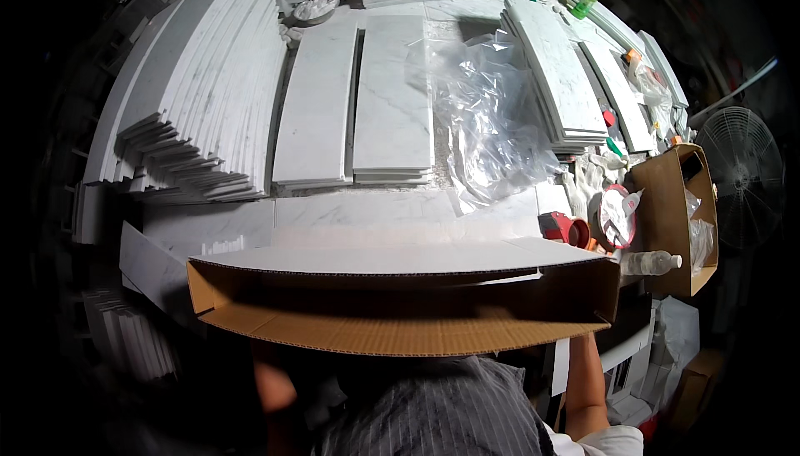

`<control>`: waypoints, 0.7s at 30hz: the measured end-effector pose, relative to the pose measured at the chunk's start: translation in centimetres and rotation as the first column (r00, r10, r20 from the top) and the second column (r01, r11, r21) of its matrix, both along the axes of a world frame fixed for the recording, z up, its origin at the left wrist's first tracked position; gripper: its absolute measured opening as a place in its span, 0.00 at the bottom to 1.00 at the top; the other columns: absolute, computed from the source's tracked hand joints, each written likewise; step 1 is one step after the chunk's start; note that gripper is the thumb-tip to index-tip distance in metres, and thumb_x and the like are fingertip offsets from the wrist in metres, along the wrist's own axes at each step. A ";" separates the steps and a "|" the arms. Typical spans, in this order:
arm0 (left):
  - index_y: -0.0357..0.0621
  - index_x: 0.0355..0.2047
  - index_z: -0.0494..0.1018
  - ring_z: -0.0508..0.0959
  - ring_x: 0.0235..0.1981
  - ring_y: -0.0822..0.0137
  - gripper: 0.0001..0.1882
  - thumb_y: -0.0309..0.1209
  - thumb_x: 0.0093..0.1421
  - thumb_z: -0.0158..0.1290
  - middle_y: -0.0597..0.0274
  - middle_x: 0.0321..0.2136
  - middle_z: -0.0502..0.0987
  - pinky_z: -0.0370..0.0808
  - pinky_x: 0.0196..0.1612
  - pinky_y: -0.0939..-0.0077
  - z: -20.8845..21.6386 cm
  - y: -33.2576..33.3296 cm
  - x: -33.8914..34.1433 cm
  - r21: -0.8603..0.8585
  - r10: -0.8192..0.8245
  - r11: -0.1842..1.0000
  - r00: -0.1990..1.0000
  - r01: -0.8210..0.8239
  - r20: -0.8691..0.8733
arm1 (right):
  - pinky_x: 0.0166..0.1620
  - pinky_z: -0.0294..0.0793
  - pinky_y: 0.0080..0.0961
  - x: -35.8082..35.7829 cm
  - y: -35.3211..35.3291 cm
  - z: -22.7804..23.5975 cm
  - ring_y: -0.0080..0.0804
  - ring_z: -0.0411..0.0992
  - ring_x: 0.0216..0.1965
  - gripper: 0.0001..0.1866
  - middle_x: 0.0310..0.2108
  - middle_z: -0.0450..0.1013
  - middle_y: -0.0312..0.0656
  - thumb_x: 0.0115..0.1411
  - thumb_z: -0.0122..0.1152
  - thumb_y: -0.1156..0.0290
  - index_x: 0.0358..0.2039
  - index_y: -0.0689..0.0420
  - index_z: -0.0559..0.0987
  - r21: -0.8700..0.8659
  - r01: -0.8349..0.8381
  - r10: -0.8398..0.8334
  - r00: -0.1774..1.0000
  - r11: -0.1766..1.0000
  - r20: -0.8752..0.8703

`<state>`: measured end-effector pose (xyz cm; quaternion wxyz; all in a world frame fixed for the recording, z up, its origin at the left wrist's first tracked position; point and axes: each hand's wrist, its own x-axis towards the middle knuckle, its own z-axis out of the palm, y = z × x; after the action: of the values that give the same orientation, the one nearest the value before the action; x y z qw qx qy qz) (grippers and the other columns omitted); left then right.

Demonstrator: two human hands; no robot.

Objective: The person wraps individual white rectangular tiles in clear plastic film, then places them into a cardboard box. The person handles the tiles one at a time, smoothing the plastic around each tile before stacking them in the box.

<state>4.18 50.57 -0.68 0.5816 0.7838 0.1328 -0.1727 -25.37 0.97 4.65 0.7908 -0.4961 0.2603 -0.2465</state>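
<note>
A long, narrow cardboard box (400,335), brown inside and white outside, is tilted with its open side toward me, across the near edge of the work table. Within it, along the far wall, a thin white strip (512,278) shows toward the right; the rest of the inside is dark. My left forearm, blurred, comes up under the box's left part. On the other side, my right forearm rises to its right end. Both hands are hidden by the box, so their grip cannot be seen. Just beyond it lie white marble-patterned slabs (392,106).
Many slabs (200,89) are stacked at left, more (554,72) at right. Clear plastic bags (492,114) lie between. At right are a red tape dispenser (567,229), white gloves (579,189), a clear bottle (650,263), an open carton (667,181) and a fan (740,168).
</note>
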 end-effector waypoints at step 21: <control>0.45 0.63 0.65 0.65 0.63 0.63 0.27 0.48 0.73 0.37 0.60 0.61 0.67 0.61 0.66 0.65 -1.7 -1.3 1.9 -0.120 0.033 0.991 0.978 -0.059 -0.206 | 0.67 0.56 0.32 1.0 -1.2 2.9 0.37 0.59 0.67 0.46 0.67 0.60 0.45 0.60 0.62 0.44 0.69 0.62 0.59 -0.176 -0.297 0.215 0.903 0.939 -0.372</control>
<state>6.13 49.26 -2.37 0.6168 0.7207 0.1986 -0.2463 -24.40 -0.23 7.59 0.6955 -0.6493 0.2980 -0.0766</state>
